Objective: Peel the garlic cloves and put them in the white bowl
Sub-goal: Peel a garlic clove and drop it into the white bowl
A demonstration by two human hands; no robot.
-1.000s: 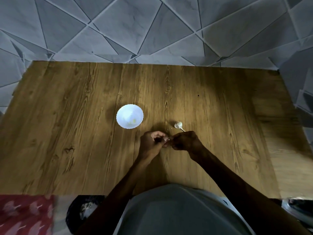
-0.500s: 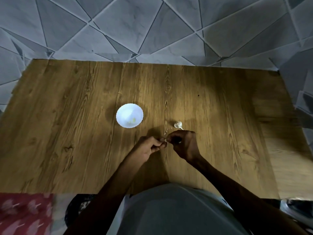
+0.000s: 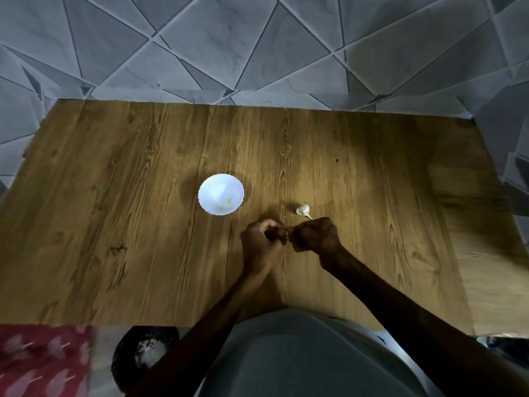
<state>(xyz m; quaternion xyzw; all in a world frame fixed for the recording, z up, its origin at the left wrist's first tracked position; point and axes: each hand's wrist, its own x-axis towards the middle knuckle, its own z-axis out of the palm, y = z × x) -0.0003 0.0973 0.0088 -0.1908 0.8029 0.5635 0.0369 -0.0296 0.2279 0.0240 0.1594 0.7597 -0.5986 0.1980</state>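
Grip: we see both hands with fingers curled, fingertips meeting over the table and pinching a small thing between them.
Left hand: thumb and fingers are bent inward toward the meeting point.
Right hand: it is fisted, knuckles up, its fingertips against the left's.
Garlic clove: it is held at the pinch and mostly hidden by the fingers, so we cannot tell how much skin is on it.
Garlic remnant: a pale piece with a thin stalk lies on the wood just beyond the right hand.
White bowl: it stands beyond and left of the grip, near but apart, with small yellowish bits inside.
Table: brown wood grain spreads all around the grip.
Cloth: it is red and patterned, well behind and left of the grip.
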